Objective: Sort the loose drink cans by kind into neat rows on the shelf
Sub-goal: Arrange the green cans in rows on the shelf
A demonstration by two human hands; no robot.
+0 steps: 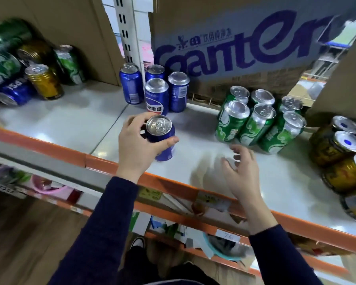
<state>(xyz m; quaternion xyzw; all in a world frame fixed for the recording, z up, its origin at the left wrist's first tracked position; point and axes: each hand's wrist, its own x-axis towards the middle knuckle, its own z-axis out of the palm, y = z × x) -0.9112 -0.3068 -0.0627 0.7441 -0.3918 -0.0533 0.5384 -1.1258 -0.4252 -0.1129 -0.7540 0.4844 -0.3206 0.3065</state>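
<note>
Risk: the unsorted pile [19,68] at far left is heaped, some cans on their sides and liable to roll. The blue can [162,138], held near the front of the shelf [70,120], could knock over the standing blue cans [156,89] if set down carelessly. The left hand [138,140] grips that can, fingers and thumb curled round it. The right hand [243,167] hovers empty, fingers loosely spread, just short of the green cans [255,124].

Left hand [140,138] and right hand [243,167], centre of frame: bare. Left sleeve [99,233] and right sleeve [280,258], lower centre and lower right: long, dark navy, soft fabric, ending at the wrists. Bottom centre: dark trousers [152,264]; one dark shoe [137,242] with white trim.
</note>
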